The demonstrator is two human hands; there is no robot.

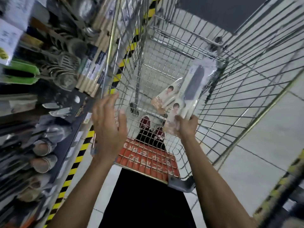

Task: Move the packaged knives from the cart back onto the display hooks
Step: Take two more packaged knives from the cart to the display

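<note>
A: Where's the knife now?

B: The knife pack [192, 86] is lifted above the cart [181, 183]. The right hand [185, 127] pinches it by its near end, with the blade end pointing far. The left hand [107, 127] is released, fingers spread, holding nothing, over the cart's left side.

A: And the risks?

B: The grip is only at one end of slick plastic wrap, so the pack could swing or slide out and drop back through to the cart floor. A second pack [165, 97] sits just left of it, overlapping. I can't tell whether the hand has both, and if it does, the loose one is likely to slip first.

A: And the rack?

B: The display [49, 112] on the left is crowded with ladles and other knives. I can't see a free hook, so the hanging hole may miss, or the pack may knock its neighbours. The view is blurred too, so aiming would be poor.

A: Can you read anything?

B: Both packs carry a small portrait photo, and the print is too small to read. A red panel [148, 160] at the cart's near end has white characters seen upside down, and I can't read them. The shelf tags are blurred.
</note>
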